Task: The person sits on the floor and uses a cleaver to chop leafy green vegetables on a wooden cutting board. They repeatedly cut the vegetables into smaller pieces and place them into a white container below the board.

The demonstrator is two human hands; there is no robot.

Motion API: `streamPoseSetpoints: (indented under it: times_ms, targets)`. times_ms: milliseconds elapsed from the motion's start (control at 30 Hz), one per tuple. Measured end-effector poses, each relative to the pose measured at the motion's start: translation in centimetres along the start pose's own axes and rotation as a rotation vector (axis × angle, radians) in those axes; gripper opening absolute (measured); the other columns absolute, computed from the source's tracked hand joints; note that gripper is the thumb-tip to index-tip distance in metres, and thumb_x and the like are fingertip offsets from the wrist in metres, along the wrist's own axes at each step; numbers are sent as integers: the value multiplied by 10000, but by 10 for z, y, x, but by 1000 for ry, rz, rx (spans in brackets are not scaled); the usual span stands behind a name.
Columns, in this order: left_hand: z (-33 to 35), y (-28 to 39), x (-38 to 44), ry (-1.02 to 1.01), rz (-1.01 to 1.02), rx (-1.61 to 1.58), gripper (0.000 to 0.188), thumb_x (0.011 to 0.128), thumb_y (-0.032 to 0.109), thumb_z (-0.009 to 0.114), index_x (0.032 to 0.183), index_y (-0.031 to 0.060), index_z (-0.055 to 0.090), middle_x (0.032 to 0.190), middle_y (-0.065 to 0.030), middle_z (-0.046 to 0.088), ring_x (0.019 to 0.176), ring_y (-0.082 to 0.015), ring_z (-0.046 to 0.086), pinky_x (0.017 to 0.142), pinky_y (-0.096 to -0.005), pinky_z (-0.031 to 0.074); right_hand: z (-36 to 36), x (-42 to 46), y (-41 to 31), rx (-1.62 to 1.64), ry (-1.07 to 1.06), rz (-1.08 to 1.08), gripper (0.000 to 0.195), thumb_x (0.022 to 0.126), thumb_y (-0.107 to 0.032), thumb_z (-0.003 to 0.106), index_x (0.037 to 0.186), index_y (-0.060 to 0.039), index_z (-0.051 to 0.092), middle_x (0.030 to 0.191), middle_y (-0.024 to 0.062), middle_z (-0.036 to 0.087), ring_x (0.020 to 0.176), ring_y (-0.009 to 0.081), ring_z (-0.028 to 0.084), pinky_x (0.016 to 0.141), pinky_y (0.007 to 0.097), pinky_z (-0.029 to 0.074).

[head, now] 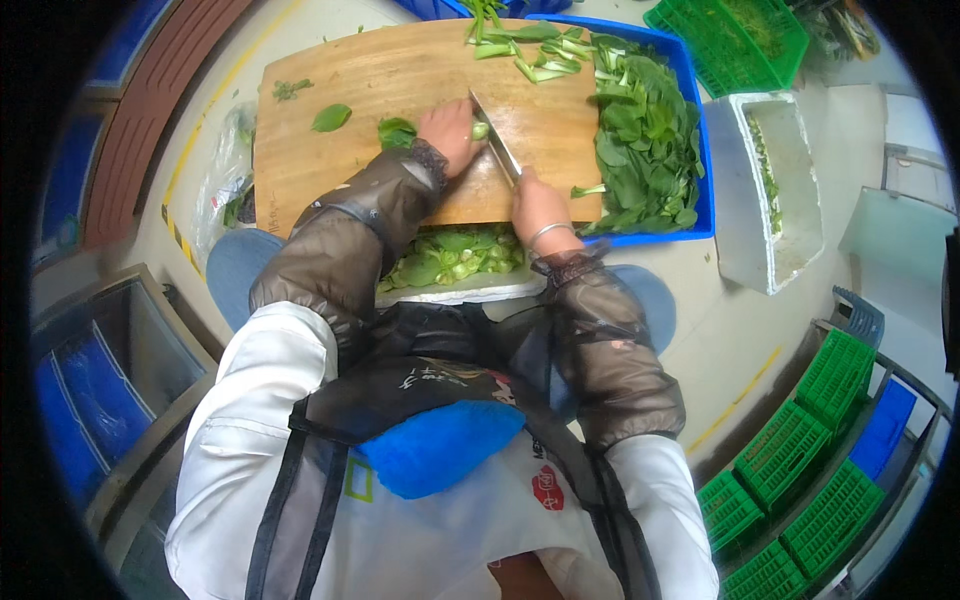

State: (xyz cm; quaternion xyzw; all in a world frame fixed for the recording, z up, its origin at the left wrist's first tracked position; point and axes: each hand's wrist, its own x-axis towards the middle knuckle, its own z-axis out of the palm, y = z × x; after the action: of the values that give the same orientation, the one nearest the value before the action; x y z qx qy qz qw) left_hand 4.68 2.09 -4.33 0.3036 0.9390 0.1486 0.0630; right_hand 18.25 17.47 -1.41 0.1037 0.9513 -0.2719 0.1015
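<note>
On a wooden cutting board [375,82], my left hand [452,135] holds a head of leafy greens down. Its pale stem end [480,130] pokes out by the fingers, and green leaves [396,133] show on the other side of the hand. My right hand [541,202] grips a kitchen knife [496,139], whose blade lies right beside that stem end. Whether the edge touches the stem, I cannot tell. A cut stalk [587,191] rests to the right of the knife hand, and a loose leaf [331,117] lies further left on the board.
A blue crate [705,202] full of leafy greens adjoins the board's right side. Trimmed stalks [551,64] lie at the far right corner. Below the near edge, a foam box [495,289] holds trimmings. Another foam box [799,225] and a green crate [727,45] stand right.
</note>
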Motion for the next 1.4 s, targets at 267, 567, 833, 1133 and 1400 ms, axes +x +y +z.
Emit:
streamPoseSetpoints:
  times_ms: [267, 567, 833, 1133, 1400]
  targets:
    - [2, 7, -11, -45, -129, -64, 957, 722, 378, 772, 1426, -46, 282, 1363, -251, 433, 1286, -392, 415, 1091, -477, 297, -4, -2, -3, 22, 4, -34, 161, 891, -105, 512, 988, 23, 503, 748, 293, 622, 734, 481, 608, 678, 561, 472]
    - [6, -18, -44, 77, 102, -140, 748, 748, 141, 744, 1371, -2, 356, 1389, -229, 411, 1287, -408, 396, 1095, -491, 306, 5, -2, -3, -18, -17, -22, 182, 859, -89, 538, 991, 33, 511, 763, 271, 646, 755, 451, 640, 683, 535, 499]
    - [9, -33, -45, 233, 427, 55, 424, 740, 57, 700, 1117, 26, 510, 1355, -230, 448, 1261, -400, 430, 1049, -503, 353, 14, -3, -5, -4, -11, -50, 182, 865, -91, 548, 986, 34, 493, 723, 291, 616, 715, 476, 615, 656, 554, 480]
    - [20, -11, -42, 291, 77, -289, 379, 748, 56, 695, 1080, -1, 521, 1294, -224, 484, 1166, -422, 483, 987, -465, 410, 7, -4, -12, -15, -33, -85, 176, 848, -46, 506, 998, 46, 495, 768, 281, 640, 752, 450, 639, 675, 533, 498]
    - [21, -26, -47, 323, 134, -275, 400, 747, 64, 697, 1099, 9, 515, 1311, -229, 484, 1172, -419, 483, 1017, -482, 380, -3, -10, -20, 88, 86, -100, 143, 871, -66, 512, 963, 31, 460, 724, 288, 621, 717, 479, 612, 652, 560, 476]
